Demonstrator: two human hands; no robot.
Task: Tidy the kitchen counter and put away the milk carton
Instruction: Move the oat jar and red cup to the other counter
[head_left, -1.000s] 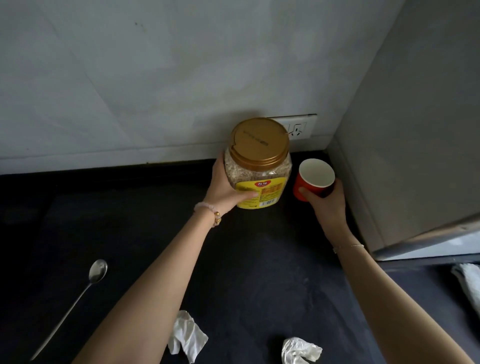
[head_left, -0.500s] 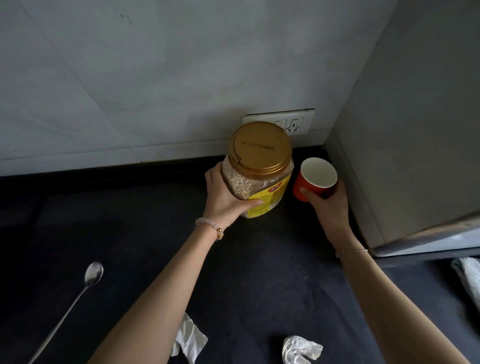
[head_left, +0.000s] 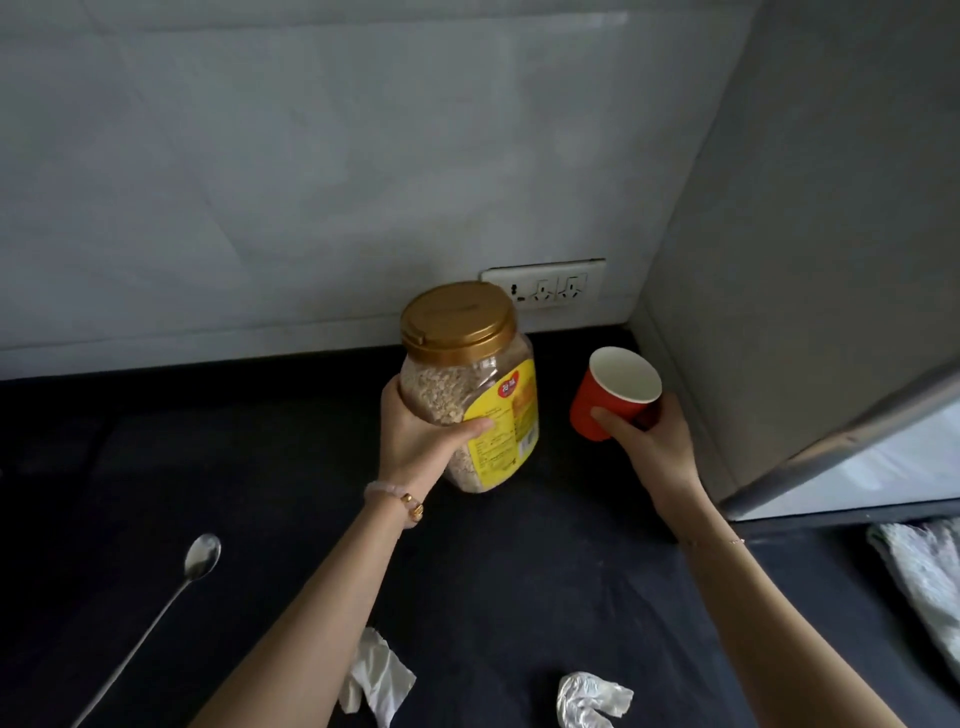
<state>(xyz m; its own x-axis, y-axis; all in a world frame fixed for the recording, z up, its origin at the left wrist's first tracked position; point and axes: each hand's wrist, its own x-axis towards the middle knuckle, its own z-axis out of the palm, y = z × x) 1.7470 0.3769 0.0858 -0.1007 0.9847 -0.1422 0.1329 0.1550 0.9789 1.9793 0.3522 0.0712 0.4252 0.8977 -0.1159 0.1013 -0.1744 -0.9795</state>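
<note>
Pale wall (head_left: 311, 182) with socket (head_left: 543, 285) — black counter (head_left: 156, 467) below.

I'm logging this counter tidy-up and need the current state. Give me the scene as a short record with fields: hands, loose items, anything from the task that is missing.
left hand: grips the jar round its side; gold lid is on
right hand: holds the red cup; no contents seen
counter: dark; spoon lies at the left
litter: two crumpled tissues at the near edge
wall: socket plate behind the jar
milk carton: not in view
</note>
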